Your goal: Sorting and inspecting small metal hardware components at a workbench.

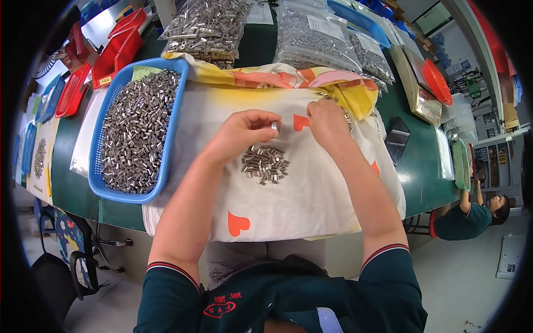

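My left hand [243, 133] pinches a small shiny metal sleeve [275, 127] between thumb and fingertips, above the white cloth [300, 194] with red hearts. Just below it lies a loose pile of small metal cylinders [265, 164]. Over the cloth's right part, my right hand [328, 123] has its fingers curled together; whatever they grip is hidden. Beside and behind that hand runs a line of small metal pieces [348, 119], partly covered by it. To the left stands a blue plastic basket [184, 83] filled with similar metal cylinders.
Clear bags of metal parts [313, 36] stand along the back of the green table [419, 188]. A dark flat object [397, 139] and a red tray [437, 82] are on the right. Red bins [117, 53] sit at the far left. Another person [463, 222] is at the right.
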Demonstrator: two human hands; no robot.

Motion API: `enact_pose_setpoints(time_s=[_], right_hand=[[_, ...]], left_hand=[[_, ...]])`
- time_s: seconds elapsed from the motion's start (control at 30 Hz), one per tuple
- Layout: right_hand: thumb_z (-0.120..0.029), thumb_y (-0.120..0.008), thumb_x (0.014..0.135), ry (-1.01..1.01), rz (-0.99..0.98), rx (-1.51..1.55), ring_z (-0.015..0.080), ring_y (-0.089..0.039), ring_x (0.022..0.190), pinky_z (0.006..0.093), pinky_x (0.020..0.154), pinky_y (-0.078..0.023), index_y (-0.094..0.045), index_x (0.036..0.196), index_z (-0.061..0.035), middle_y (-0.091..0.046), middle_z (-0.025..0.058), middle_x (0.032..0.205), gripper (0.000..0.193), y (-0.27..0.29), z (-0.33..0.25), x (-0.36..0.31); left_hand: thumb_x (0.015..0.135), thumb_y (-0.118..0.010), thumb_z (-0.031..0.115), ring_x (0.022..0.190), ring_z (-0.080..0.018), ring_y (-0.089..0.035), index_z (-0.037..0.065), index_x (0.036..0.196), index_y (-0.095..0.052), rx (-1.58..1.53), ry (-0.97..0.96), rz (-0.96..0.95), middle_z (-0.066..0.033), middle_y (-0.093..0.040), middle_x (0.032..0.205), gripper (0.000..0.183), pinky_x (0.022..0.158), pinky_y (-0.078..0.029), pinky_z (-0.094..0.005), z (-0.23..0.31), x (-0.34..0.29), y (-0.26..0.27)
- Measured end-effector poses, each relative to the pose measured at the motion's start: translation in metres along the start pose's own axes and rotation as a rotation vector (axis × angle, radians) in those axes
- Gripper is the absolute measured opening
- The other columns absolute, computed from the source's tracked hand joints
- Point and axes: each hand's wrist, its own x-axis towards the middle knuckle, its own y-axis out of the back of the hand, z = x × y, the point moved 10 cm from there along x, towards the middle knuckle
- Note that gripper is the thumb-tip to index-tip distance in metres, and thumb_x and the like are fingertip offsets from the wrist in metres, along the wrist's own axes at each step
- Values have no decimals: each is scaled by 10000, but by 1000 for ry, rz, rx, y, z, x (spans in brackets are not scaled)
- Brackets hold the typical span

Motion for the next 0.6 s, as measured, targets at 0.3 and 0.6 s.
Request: enact_pose_setpoints(time_s=[0.3,0.6], right_hand=[[-23,-588,723,-362,18,1342,100,-532,652,234,599,-437,-571,822,6,-584,38,738,104,2,-8,-27],[-21,-606,722,-288,103,1377,75,-535,627,210,586,-437,-588,790,3,-597,20,741,74,8,-30,-41]], left_hand=[[760,-596,22,812,-83,-568,12,1050,-547,-196,-2,4,-36,-599,940,294,711,-468,-216,-3,4,0],[759,-597,2,759,-86,-566,-22,1037,-561,-154,-13,-44,-46,-595,864,281,714,-477,-213,-6,-1,-6]])
